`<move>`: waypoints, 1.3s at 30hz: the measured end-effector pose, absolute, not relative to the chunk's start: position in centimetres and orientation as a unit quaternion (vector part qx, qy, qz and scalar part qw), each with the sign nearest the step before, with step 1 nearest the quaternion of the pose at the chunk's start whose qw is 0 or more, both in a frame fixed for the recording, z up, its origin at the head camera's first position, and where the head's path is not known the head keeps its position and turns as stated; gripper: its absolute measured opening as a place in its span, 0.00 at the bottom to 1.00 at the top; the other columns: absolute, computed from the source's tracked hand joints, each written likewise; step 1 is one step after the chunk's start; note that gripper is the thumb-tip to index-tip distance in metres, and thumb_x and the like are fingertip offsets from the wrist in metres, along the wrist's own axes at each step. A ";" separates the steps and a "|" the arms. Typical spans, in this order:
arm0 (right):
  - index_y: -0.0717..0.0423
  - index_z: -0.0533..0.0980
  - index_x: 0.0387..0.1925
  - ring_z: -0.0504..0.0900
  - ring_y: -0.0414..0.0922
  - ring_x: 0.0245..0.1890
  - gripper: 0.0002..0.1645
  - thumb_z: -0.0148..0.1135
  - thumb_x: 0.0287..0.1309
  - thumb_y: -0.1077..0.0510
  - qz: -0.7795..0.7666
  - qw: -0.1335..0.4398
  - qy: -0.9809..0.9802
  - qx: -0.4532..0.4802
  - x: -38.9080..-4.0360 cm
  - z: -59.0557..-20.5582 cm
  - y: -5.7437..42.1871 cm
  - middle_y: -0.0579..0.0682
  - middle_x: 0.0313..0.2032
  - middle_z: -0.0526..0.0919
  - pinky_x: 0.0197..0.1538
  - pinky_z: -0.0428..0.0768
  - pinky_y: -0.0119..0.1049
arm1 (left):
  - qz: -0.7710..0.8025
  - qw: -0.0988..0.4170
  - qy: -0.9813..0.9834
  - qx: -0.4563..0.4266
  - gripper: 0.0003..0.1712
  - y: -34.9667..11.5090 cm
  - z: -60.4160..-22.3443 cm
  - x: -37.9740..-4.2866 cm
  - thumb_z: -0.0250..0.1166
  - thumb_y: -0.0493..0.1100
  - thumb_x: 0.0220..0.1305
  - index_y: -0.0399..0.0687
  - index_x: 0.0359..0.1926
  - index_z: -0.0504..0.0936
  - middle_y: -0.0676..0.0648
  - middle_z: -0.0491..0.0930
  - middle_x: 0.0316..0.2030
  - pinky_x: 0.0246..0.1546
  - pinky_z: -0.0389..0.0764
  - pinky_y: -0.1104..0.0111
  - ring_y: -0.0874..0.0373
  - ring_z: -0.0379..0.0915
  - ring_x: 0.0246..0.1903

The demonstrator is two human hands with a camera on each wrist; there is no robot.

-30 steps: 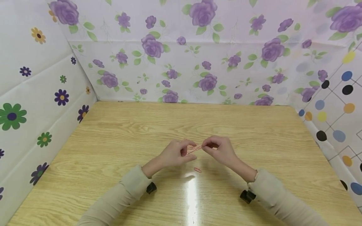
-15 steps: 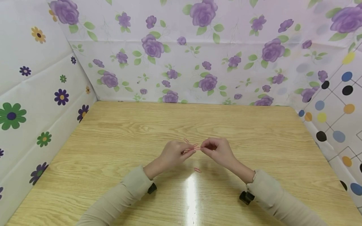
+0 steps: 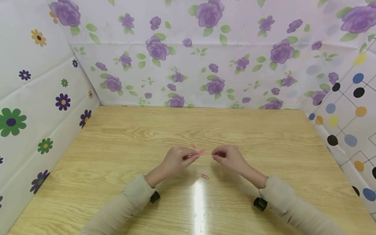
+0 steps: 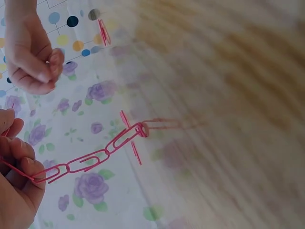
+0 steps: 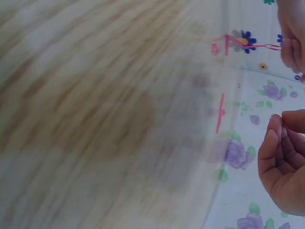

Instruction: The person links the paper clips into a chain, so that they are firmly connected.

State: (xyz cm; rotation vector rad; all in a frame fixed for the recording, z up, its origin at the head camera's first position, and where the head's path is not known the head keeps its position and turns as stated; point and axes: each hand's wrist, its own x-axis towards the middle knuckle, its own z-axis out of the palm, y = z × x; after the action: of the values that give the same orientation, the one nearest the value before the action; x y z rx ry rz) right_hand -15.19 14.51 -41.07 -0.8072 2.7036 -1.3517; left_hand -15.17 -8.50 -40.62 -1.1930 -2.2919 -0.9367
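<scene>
My left hand (image 3: 176,160) pinches a chain of linked pink paper clips (image 4: 88,162) between thumb and fingers. In the left wrist view the chain runs out from the fingers, its far links sloping to the tabletop. A short pink end of wire also shows beside the fingertips. A little to the right is my right hand (image 3: 230,158), apart from the chain. Its fingers are curled, with the thumb close to the index fingertip and nothing seen between them in the right wrist view (image 5: 283,162).
One loose pink paper clip (image 3: 205,177) lies on the wooden table (image 3: 141,130) nearer to me, between the hands. A second loose paper clip (image 3: 192,146) lies just beyond the left hand. A flower-patterned wall covering (image 3: 182,75) stands behind the table.
The right hand was pinching the chain's end and has let go, shifting slightly right. The left hand, open around the chain a second ago, now pinches it and has moved slightly left.
</scene>
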 end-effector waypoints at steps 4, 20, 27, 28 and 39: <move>0.64 0.81 0.31 0.74 0.37 0.24 0.06 0.65 0.49 0.66 -0.378 0.041 0.872 -0.308 -15.6 -41.9 14.8 0.46 0.25 0.81 0.28 0.74 0.30 | -0.346 0.195 -0.812 -0.428 0.02 -8.8 -40.5 -15.1 0.66 0.36 0.53 0.41 0.28 0.85 0.50 0.82 0.22 0.20 0.69 0.81 0.69 0.66 0.15; 0.57 0.79 0.21 0.67 0.37 0.25 0.11 0.75 0.37 0.58 -0.333 0.127 0.868 -0.345 -14.8 -44.0 12.9 0.43 0.22 0.75 0.31 0.68 0.29 | -0.492 0.076 -0.793 -0.352 0.03 -10.2 -38.7 -13.1 0.62 0.27 0.54 0.33 0.28 0.83 0.47 0.76 0.16 0.14 0.69 0.70 0.68 0.63 0.14; 0.55 0.79 0.16 0.65 0.34 0.20 0.08 0.72 0.39 0.65 -0.332 0.119 0.874 -0.334 -14.0 -43.8 12.2 0.38 0.16 0.72 0.27 0.66 0.28 | -0.553 0.035 -0.777 -0.299 0.04 -11.6 -41.0 -14.1 0.62 0.31 0.57 0.35 0.30 0.84 0.40 0.81 0.26 0.22 0.75 0.71 0.62 0.72 0.21; 0.55 0.79 0.16 0.65 0.34 0.19 0.08 0.71 0.40 0.65 -0.333 0.124 0.873 -0.333 -14.0 -43.8 12.2 0.38 0.16 0.73 0.26 0.66 0.28 | -0.564 0.022 -0.774 -0.287 0.05 -11.7 -41.1 -14.1 0.61 0.32 0.58 0.35 0.31 0.83 0.40 0.81 0.26 0.22 0.75 0.71 0.60 0.73 0.21; 0.56 0.76 0.22 0.71 0.35 0.23 0.06 0.63 0.52 0.66 -0.365 0.142 0.857 -0.335 -15.3 -42.9 12.4 0.43 0.22 0.77 0.27 0.72 0.29 | -0.646 -0.051 -0.749 -0.140 0.12 -12.5 -41.0 -15.4 0.57 0.36 0.63 0.28 0.35 0.81 0.46 0.77 0.19 0.33 0.78 0.65 0.56 0.76 0.24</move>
State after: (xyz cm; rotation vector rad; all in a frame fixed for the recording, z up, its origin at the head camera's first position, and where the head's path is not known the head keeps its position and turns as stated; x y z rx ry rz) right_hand -15.29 12.39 -42.91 -0.9672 2.4735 -1.0532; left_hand -15.43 -12.50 -40.98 -0.4543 -2.4327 -2.0963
